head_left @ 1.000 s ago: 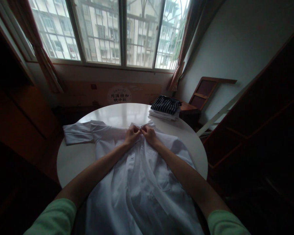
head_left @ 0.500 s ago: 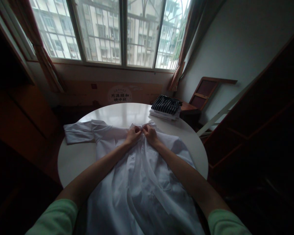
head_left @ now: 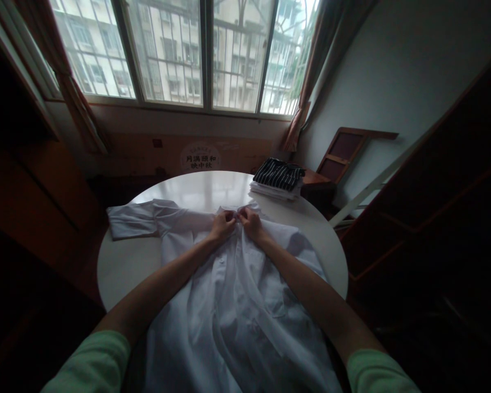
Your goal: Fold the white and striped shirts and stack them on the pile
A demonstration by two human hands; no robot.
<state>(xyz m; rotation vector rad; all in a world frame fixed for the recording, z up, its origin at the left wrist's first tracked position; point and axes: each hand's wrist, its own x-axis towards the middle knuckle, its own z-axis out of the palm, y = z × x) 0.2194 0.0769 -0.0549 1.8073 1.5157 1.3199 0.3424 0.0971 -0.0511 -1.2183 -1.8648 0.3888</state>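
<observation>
A white button-up shirt lies front up across the round table, its collar toward the window and its lower part hanging over the near edge. One sleeve stretches out to the left. My left hand pinches the shirt front just below the collar. Right beside it, my right hand pinches the other side of the same opening. The fingertips of both hands nearly meet. Any button between them is too small to make out.
The white round table carries a stack of folded clothes at its far right, black striped on top and white beneath. Beyond stand a wooden chair and a barred window. A dark wooden piece rises on the right.
Hardly anything differs. Both hands stay at the collar, still pinching the shirt, and the view has shifted very slightly.
</observation>
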